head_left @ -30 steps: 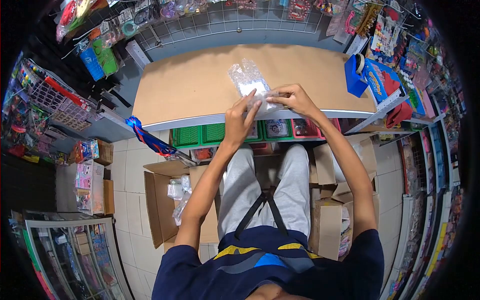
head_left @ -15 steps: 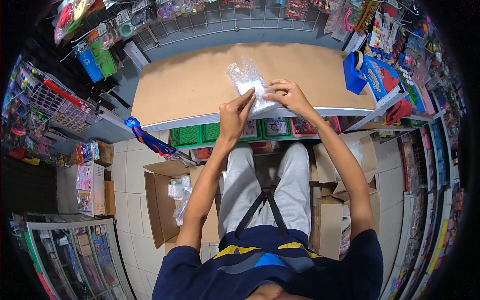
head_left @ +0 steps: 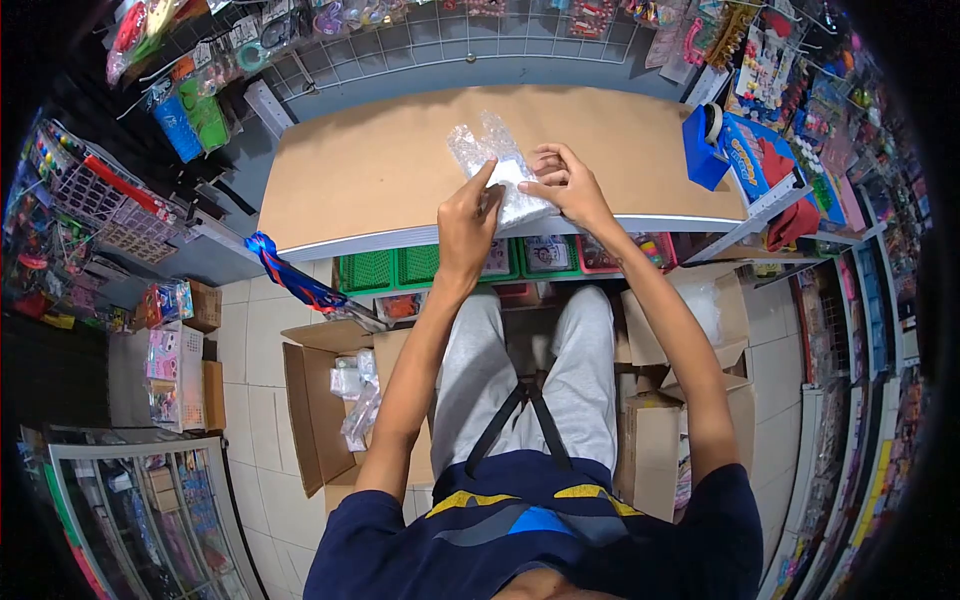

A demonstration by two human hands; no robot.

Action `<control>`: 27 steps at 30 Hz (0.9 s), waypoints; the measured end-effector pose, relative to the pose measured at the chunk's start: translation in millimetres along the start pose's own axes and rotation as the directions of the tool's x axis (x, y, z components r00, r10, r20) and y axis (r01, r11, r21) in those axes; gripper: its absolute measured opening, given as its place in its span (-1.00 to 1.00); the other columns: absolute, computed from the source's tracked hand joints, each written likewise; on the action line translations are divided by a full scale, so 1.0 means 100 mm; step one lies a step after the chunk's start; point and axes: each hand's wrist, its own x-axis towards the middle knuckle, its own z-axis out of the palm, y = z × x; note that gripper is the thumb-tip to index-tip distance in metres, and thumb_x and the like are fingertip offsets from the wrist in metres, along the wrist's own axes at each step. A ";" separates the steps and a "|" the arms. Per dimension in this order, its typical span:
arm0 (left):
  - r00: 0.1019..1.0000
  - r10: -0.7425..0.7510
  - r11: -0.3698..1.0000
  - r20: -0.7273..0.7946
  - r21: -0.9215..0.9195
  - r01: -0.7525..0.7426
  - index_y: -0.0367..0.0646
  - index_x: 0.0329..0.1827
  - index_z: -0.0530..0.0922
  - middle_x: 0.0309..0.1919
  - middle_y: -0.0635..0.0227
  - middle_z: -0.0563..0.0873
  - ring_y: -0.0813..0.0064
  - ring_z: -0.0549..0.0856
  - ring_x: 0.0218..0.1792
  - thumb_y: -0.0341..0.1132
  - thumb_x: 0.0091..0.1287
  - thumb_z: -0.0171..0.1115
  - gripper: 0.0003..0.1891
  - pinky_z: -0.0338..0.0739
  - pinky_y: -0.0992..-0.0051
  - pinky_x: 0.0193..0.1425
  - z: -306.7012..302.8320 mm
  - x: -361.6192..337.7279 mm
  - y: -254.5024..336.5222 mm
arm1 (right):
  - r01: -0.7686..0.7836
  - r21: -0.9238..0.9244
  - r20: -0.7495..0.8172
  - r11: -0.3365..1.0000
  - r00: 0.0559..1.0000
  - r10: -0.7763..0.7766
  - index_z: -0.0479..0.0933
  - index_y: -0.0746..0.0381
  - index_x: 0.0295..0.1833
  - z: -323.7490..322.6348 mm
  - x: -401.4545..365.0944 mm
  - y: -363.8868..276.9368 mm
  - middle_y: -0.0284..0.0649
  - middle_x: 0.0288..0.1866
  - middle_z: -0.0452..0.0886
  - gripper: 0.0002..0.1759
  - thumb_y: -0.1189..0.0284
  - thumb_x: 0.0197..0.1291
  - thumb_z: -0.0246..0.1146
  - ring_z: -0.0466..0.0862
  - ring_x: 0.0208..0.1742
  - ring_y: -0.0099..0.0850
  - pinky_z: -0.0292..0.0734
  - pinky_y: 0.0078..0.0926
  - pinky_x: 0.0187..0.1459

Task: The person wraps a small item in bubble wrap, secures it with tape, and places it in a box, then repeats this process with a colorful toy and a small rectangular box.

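A packet in clear bubble wrap (head_left: 520, 205), with a white patch on top, lies near the front edge of the brown tabletop (head_left: 360, 160). Two loose flaps of wrap point away from me. At the packet's left side is my left hand (head_left: 467, 225), its index finger stretched out over the wrap and its other fingers partly hidden. My right hand (head_left: 572, 190) is at the right side, thumb on the packet and the other fingers raised and curled apart from it.
A blue tape dispenser (head_left: 706, 150) stands at the table's right end. Green baskets (head_left: 418, 264) sit beneath the tabletop. Open cardboard boxes stand on the floor beside my legs, the left box (head_left: 318, 420) holding wrapped packets. Goods hang from the wire grid (head_left: 440, 45).
My right hand's fingers have lifted and spread away from the packet, while its thumb stays at it. My left index finger has straightened out.
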 end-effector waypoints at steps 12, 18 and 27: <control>0.992 0.004 0.999 -0.122 -0.037 -0.009 -0.35 0.13 0.65 0.02 -0.10 0.72 0.03 0.75 0.02 -0.35 0.37 0.35 -0.67 0.64 0.22 0.14 -0.04 -0.11 -0.15 | -0.001 -0.096 0.111 0.995 0.994 0.012 0.62 0.39 0.20 -0.05 0.03 0.02 -0.11 0.00 0.75 -0.39 0.24 0.12 0.56 0.73 -0.06 -0.49 0.61 -0.50 0.04; 0.989 0.123 0.992 -0.077 0.026 -0.121 -0.36 0.05 0.71 0.07 -0.14 0.72 0.01 0.79 -0.06 -0.38 0.41 0.28 -0.74 0.69 0.29 0.01 -0.08 -0.03 -0.18 | 0.014 -0.076 0.059 0.997 0.998 -0.009 0.63 0.30 0.24 -0.01 0.01 -0.02 -0.18 0.00 0.69 -0.44 0.34 0.14 0.55 0.64 0.01 -0.51 0.52 -0.56 0.09; 0.988 0.133 0.989 0.080 0.053 -0.138 -0.30 0.03 0.72 0.07 -0.04 0.71 -0.03 0.72 0.05 -0.41 0.42 0.21 -0.77 0.61 0.20 0.17 -0.19 0.01 -0.18 | 0.082 -0.317 0.143 0.945 0.989 -0.038 0.74 0.07 0.14 -0.02 0.01 -0.11 -0.24 -0.13 0.63 -0.62 0.20 0.25 0.43 0.57 -0.24 -0.43 0.50 -0.48 -0.09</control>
